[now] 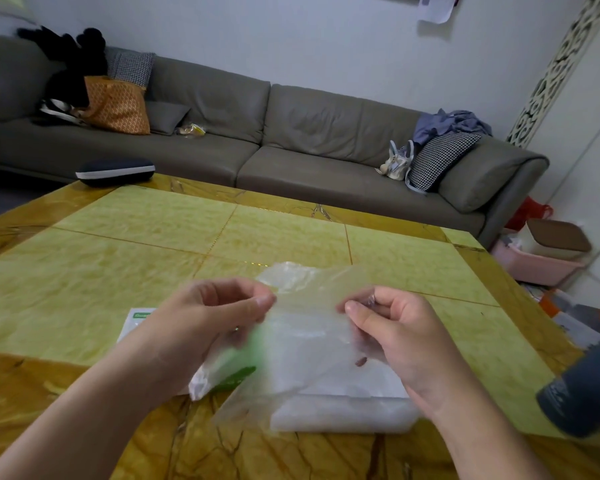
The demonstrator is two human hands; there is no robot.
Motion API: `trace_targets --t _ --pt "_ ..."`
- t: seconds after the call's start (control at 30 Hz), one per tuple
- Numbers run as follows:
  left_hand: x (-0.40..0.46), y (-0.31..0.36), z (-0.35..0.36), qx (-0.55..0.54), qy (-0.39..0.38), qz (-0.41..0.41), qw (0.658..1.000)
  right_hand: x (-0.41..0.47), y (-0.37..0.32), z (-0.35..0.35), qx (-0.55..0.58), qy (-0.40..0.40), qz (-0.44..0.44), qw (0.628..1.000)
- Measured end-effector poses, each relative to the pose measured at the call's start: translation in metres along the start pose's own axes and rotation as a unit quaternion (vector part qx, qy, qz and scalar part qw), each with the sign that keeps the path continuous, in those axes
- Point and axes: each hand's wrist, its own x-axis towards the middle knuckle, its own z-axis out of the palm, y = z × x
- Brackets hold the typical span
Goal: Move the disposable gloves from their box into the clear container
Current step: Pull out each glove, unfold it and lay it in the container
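A thin clear disposable glove [305, 327] is stretched between my two hands above the table. My left hand [208, 323] pinches its left edge between thumb and fingers. On the other side, my right hand [395, 327] pinches the right edge. Under the glove lies a white and green glove box [219, 375], partly hidden by my left hand, with a corner [136, 318] showing beyond my wrist. A clear, frosted container [343, 410] lies on the table below my right hand, seen through the glove.
The yellow-green and brown marble table [187, 237] stretches ahead. A dark grey cylinder [582, 386] stands at the table's right edge. A dark case [115, 171] lies at the far left corner. A grey sofa [291, 140] runs behind, and boxes and a pink bin [541, 265] sit on the floor at right.
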Motion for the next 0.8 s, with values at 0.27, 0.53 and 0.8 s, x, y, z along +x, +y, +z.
trace_targets --t 0.27,0.53,0.8 --pt "-0.001 0.001 0.0 -0.277 -0.032 0.04 0.96 0.005 0.007 -0.002 0.105 0.115 0.027 0.987" --pt "-0.011 -0.002 0.031 -0.148 -0.033 -0.033 0.988 0.006 0.015 0.0 0.059 0.164 0.008 0.985" --pt "-0.006 0.005 0.024 0.033 0.044 -0.056 0.997 0.012 0.017 -0.024 -0.043 0.152 0.051 0.986"
